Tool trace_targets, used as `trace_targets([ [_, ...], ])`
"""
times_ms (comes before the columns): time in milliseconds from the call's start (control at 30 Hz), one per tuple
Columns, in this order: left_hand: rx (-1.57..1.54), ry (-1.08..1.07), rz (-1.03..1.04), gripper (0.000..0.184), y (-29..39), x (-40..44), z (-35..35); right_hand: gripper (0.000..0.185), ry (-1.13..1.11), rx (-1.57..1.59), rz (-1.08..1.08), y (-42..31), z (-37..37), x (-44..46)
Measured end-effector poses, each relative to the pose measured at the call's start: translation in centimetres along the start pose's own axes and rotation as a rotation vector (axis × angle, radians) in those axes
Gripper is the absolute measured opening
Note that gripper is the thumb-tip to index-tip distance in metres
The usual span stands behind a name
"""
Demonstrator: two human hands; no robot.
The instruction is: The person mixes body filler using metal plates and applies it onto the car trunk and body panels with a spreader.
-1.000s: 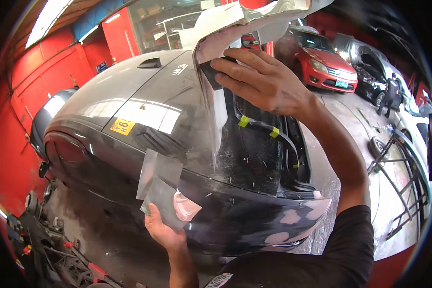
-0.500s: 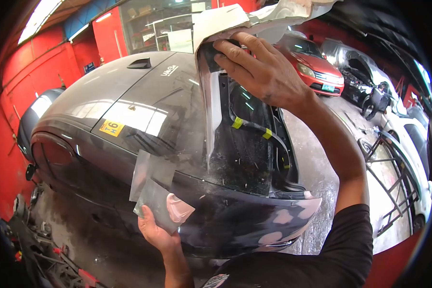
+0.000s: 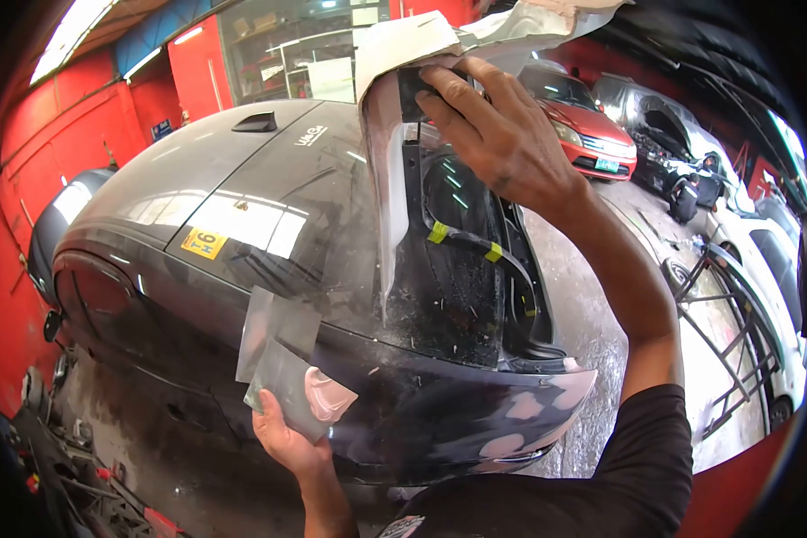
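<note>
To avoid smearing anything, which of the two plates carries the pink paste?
The lower plate, held by the left hand: pink paste covers its right corner; the upper plate shows none.

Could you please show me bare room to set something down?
The floor between the dark car and metal frame looks bare, as does the curved roof around the fin. Crowded: lower left, with loose parts, and around the right hand.
</note>
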State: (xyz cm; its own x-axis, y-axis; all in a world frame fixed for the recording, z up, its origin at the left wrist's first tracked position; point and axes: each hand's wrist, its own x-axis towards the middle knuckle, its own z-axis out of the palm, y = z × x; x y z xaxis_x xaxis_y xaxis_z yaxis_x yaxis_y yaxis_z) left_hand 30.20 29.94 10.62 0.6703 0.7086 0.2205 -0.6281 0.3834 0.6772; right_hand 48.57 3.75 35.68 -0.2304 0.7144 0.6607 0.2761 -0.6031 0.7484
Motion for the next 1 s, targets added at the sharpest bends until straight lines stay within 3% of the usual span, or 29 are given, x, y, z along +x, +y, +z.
trace_targets([
  [1000,0.010,-0.016,0.028,0.039,-0.8,-0.1,1.3,0.033,0.022,-0.047,0.042,4.5,-0.6,-3.9],
])
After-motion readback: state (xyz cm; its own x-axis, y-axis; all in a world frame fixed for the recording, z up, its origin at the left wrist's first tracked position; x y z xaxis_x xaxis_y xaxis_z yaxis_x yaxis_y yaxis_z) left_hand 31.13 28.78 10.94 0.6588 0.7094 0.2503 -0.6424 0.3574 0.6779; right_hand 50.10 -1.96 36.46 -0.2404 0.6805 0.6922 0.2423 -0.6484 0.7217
